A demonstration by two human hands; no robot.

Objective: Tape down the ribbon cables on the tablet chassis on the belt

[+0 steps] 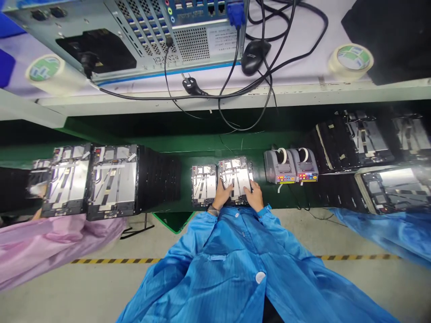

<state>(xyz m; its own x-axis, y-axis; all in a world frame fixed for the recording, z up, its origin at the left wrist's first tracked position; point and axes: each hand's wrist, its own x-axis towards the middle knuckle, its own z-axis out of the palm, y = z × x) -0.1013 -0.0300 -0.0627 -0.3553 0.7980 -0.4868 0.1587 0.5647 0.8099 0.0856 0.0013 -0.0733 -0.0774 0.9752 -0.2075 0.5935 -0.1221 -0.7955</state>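
Note:
An opened tablet with bare silver inner panels and dark strips lies on the green bench in front of my body. My left hand grips its lower left edge, the thumb resting over the inner face. On the lower right edge my right hand is closed in the same way, thumb on top; the fingers beneath are hidden. A second opened tablet lies just left of my left hand. Right of my right hand stand two grey tape dispensers with lit buttons and a strip of tape at the front.
Stacks of opened tablets stand at left, and more stacks at right. A computer case, cables, a mouse and tape rolls occupy the shelf above. Co-workers' pink sleeve and blue sleeve flank me.

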